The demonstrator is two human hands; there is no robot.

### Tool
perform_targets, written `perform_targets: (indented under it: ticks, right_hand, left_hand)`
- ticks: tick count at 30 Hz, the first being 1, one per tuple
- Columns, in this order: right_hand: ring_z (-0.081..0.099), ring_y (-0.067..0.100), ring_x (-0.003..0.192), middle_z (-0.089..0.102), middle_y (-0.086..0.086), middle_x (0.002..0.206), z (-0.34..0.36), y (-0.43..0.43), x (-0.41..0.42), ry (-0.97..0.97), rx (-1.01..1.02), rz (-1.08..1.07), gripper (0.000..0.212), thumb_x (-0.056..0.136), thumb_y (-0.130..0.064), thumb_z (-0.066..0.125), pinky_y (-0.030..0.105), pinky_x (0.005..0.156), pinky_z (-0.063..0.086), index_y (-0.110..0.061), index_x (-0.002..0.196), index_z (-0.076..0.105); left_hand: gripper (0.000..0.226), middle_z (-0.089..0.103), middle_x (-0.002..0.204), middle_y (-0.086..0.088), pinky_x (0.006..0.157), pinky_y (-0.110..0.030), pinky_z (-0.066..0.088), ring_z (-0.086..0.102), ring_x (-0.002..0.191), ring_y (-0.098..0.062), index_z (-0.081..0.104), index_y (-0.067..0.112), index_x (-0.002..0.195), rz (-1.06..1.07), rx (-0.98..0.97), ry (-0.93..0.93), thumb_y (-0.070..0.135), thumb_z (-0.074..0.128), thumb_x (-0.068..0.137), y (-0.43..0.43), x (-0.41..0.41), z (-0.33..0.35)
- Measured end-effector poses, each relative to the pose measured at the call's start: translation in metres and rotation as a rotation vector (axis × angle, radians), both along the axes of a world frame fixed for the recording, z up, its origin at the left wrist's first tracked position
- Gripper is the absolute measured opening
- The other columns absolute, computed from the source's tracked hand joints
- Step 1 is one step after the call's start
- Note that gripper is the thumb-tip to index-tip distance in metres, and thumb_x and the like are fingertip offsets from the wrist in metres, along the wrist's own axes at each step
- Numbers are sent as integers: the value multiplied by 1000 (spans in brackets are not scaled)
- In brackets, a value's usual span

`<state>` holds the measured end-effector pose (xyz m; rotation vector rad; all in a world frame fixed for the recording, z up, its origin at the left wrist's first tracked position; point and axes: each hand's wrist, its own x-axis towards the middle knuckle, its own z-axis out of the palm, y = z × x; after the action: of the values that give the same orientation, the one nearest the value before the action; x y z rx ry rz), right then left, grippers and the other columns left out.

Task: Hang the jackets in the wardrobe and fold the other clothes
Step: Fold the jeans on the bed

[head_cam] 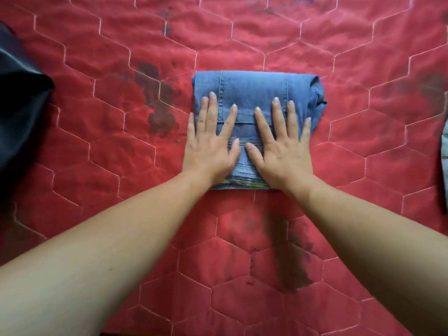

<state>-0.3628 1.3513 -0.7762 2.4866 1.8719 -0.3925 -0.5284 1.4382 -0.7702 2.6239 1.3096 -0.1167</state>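
A pair of blue jeans (252, 88) lies folded into a compact rectangle in the middle of the red quilted bed cover (121, 178). My left hand (209, 144) presses flat on the left half of the fold, fingers straight and spread. On the right half, my right hand (282, 146) lies the same way, palm down. A thin green and white edge shows under the denim at its near side, between my wrists.
A dark, shiny garment (17, 105) lies at the left edge of the bed. A strip of pale blue fabric (444, 154) shows at the right edge. Dark stains mark the cover left of the jeans and near my right forearm.
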Motion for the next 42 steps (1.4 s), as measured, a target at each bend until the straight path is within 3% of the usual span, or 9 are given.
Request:
perform_targets:
  ticks: [5, 11, 15, 20, 23, 28, 33, 37, 42]
  right_hand:
    - [-12, 35, 156, -8, 6, 171, 4, 9, 1, 14, -82, 3, 77, 96, -70, 22, 72, 118, 5, -34, 163, 7]
    - [21, 37, 153, 22, 8, 168, 33, 32, 18, 38, 53, -6, 64, 99, -62, 31, 72, 115, 21, -33, 157, 35]
    - [-2, 35, 157, 0, 3, 172, 7, 55, 28, 5, -2, 52, 71, 98, -71, 21, 79, 113, 6, -41, 161, 8]
    - [-8, 30, 157, -5, 2, 172, 2, 57, 25, 29, -32, 29, 71, 99, -72, 23, 77, 114, -2, -42, 161, 6]
    - [-6, 29, 157, -4, 11, 170, 24, 41, 19, 245, 21, -227, 75, 99, -62, 45, 66, 119, 0, -33, 162, 16]
    - [35, 34, 138, 36, 20, 147, 48, -6, 8, 581, 145, -862, 80, 89, -34, 74, 33, 115, 24, -9, 153, 33]
    - [71, 28, 102, 71, 12, 116, 44, 4, 28, 1103, 108, -1270, 62, 74, -25, 87, 48, 97, 56, -7, 125, 56]
    - [74, 36, 99, 76, 18, 111, 78, 11, 25, 1513, -91, -1237, 36, 83, -10, 72, 48, 75, 63, -3, 118, 70]
    - [72, 36, 94, 72, 21, 115, 165, 0, 1, 1537, 39, -1103, 44, 84, 5, 60, 49, 74, 63, 0, 127, 62]
  left_hand:
    - [72, -13, 168, -15, 125, -55, 1, -15, 155, -27, 15, 30, 161, -18, -124, 37, 51, 37, 96, 13, 7, 10]
    - [68, -4, 169, -15, 123, -61, 6, -9, 156, -32, 25, 36, 158, 2, -43, 27, 58, 31, 95, 33, 12, 35]
    - [72, -14, 168, -13, 122, -62, 5, -17, 154, -35, 5, 40, 160, -1, -22, 48, 63, 32, 98, 42, 15, 3]
    - [72, -15, 168, -12, 125, -56, 6, -19, 154, -34, 8, 40, 161, -4, -94, -40, 60, 38, 98, 46, 13, 1]
    - [72, -11, 168, -11, 125, -47, 3, -15, 155, -28, 23, 31, 160, 137, -271, -253, 46, 56, 97, 41, 12, 22]
    - [74, 37, 144, -9, 117, -29, 31, 47, 129, -18, 34, 26, 153, 730, -579, -654, 28, 72, 89, 16, -10, 37]
    - [61, 68, 112, -7, 78, -29, 58, 69, 87, -14, 48, 13, 140, 1023, -869, -772, 18, 76, 87, 28, -20, 36]
    - [11, 73, 85, -9, 62, -33, 60, 71, 69, -21, 65, 7, 101, 1050, -1093, -895, 6, 67, 90, 35, -19, 68]
    - [22, 72, 93, -8, 75, -41, 60, 69, 79, -23, 59, 16, 107, 981, -1151, -953, -1, 59, 93, 18, -43, 159]
